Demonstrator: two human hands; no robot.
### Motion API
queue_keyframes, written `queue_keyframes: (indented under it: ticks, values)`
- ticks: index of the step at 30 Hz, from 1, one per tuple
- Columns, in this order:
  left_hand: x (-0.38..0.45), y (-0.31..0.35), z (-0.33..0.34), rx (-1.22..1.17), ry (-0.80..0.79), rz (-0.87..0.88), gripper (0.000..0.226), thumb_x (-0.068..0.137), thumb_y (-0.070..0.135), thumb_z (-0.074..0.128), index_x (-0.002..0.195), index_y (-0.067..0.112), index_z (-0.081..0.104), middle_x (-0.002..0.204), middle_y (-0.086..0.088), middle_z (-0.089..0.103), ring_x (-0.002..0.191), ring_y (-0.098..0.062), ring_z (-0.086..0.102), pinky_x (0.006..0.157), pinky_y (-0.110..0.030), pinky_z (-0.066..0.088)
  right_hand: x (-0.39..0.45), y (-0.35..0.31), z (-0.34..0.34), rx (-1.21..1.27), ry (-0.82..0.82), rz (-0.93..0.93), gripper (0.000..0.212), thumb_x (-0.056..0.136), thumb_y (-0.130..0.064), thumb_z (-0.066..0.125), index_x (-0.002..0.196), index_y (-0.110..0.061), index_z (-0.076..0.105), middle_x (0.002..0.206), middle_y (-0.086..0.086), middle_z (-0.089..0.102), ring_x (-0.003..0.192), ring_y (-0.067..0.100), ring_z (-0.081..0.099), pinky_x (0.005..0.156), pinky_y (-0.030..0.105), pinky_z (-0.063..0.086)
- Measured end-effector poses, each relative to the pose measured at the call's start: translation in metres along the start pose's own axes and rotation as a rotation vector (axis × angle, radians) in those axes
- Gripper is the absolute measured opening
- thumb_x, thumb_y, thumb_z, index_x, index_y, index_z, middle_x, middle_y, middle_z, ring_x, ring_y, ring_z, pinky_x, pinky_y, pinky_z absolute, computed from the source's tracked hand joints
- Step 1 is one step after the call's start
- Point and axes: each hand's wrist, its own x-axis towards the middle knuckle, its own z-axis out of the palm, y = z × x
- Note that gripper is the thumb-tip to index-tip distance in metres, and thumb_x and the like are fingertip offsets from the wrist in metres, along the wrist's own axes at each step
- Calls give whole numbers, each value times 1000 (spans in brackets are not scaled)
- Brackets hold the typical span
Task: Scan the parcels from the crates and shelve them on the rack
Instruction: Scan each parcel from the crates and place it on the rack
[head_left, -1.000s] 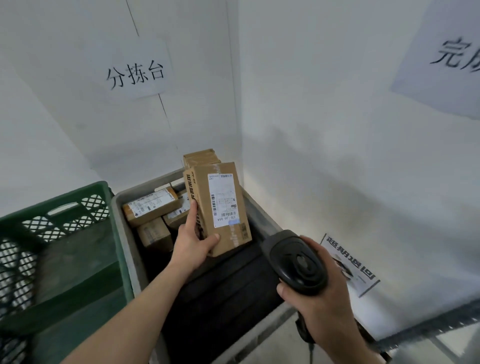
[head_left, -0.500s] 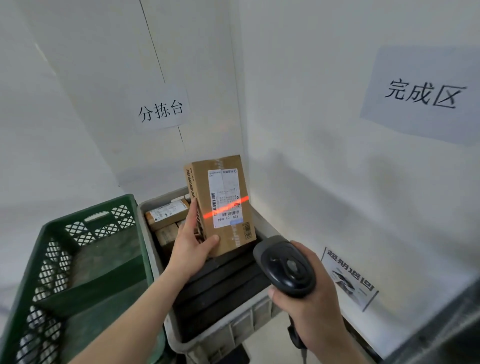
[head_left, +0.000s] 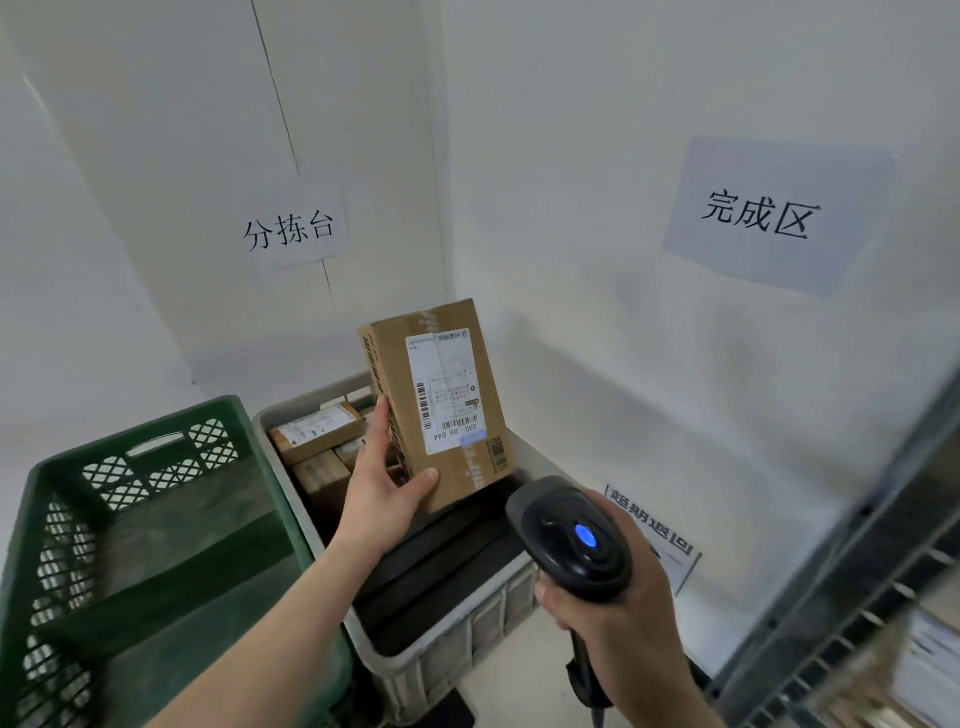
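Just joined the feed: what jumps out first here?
The cardboard parcel, held upright over the grey crate in the left hand, label facing the camera. Below right, the right hand grips a black scanner with a lit blue light. The green crate sits left.

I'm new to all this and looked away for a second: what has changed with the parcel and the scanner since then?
The red scan line that crossed the label of the brown cardboard parcel half a second ago is gone, and a blue light now glows on the black handheld scanner. The left hand still holds the parcel upright above the grey plastic crate; the right hand still grips the scanner.
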Motion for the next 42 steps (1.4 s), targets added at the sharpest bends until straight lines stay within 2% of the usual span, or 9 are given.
queue_keyframes:
  ticks: [7, 11, 14, 20, 23, 29, 32, 38, 42]
  values:
    - [-18, -1, -14, -98, -183, 55, 110, 87, 13, 76, 133, 83, 6, 152, 10, 44, 139, -19, 46, 106, -57, 48, -45, -2, 16, -80, 164, 9, 72, 62, 9, 86, 119, -30, 68, 105, -4, 77, 93, 16, 73, 83, 50, 60]
    - [-39, 5, -4, -230, -380, -6, 105, 90, 7, 73, 141, 75, 12, 132, 10, 56, 103, -23, 69, 84, -50, 61, -73, 5, 13, -138, 318, 48, 73, 56, -8, 83, 120, -40, 65, 106, -8, 75, 90, 15, 71, 88, 60, 58]
    - [-59, 14, 14, -299, -546, -70, 100, 91, 2, 69, 149, 63, 15, 121, -4, 58, 101, -24, 70, 72, -44, 63, -96, 3, 5, -218, 432, 57, 73, 53, -11, 78, 111, -54, 63, 107, -19, 73, 97, 8, 69, 85, 47, 59]
    - [-97, 36, 62, -384, -800, -161, 89, 91, 4, 70, 142, 63, 26, 116, -9, 63, 99, -27, 72, 68, -44, 62, -144, -7, -27, -294, 598, 86, 76, 61, -4, 88, 119, -43, 59, 105, -38, 64, 100, -14, 61, 82, 8, 46]
    - [-116, 46, 89, -408, -925, -187, 89, 83, 15, 76, 145, 60, 31, 118, -12, 64, 104, -31, 70, 66, -43, 60, -169, -11, -46, -283, 681, 104, 76, 60, -10, 86, 125, -40, 61, 111, -28, 68, 105, -8, 63, 86, 16, 49]
    - [-178, 77, 146, -404, -1140, -229, 69, 87, 17, 75, 140, 46, 42, 121, -13, 63, 107, -31, 67, 70, -46, 62, -229, -30, -81, -252, 863, 105, 67, 59, -7, 82, 114, -42, 63, 104, -25, 73, 100, -4, 67, 78, 12, 49]
    - [-218, 98, 171, -403, -1216, -191, 58, 93, 9, 68, 135, 43, 46, 120, -11, 64, 104, -25, 68, 67, -41, 61, -265, -34, -106, -238, 968, 100, 73, 69, 19, 79, 117, -34, 63, 100, -25, 73, 97, -5, 68, 76, 9, 50]
    - [-311, 133, 215, -339, -1299, -93, 63, 97, 10, 64, 144, 47, 44, 119, 4, 68, 109, -24, 68, 71, -43, 62, -347, -28, -163, -207, 1163, 108, 77, 67, 17, 81, 119, -38, 65, 106, -19, 73, 99, 4, 68, 96, 47, 55]
    - [-378, 161, 239, -275, -1362, -13, 75, 95, 9, 67, 149, 50, 36, 125, 1, 67, 102, -25, 72, 74, -45, 63, -406, -36, -204, -184, 1216, 91, 72, 65, 10, 82, 119, -35, 66, 106, -11, 74, 98, 10, 69, 95, 52, 56]
